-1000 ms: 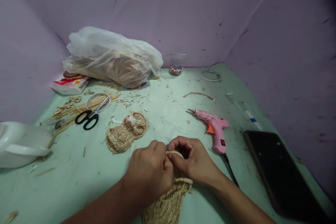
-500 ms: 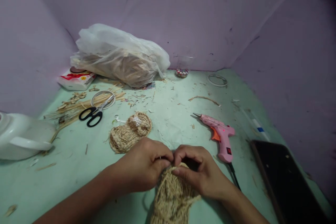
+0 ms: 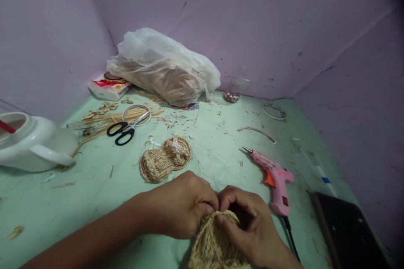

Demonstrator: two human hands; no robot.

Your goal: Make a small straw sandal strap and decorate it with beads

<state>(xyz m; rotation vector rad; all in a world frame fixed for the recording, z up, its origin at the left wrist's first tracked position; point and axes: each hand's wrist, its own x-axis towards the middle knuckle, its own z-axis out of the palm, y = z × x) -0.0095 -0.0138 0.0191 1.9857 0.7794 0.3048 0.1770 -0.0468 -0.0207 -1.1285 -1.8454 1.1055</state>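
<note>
left fingers (image 3: 207, 196), right fingers (image 3: 232, 196): pinch braided piece (image 3: 214, 243) | glue gun (image 3: 279, 187): near right fingers

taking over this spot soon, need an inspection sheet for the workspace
Surface: green tabletop, littered with straw scraps
Job's things: woven straw piece in hand; beaded woven piece lying beyond it
Clutter: scissors across a white ring, straw strips beneath
Grips: left grip closed at the held piece's upper edge, its fingertip contact unclear; right grip pinching that edge
Cables: black cord from the pink glue gun, whose red light shows, leaving view at the bottom
Surroundings: purple walls; stuffed plastic bag at the back
</note>
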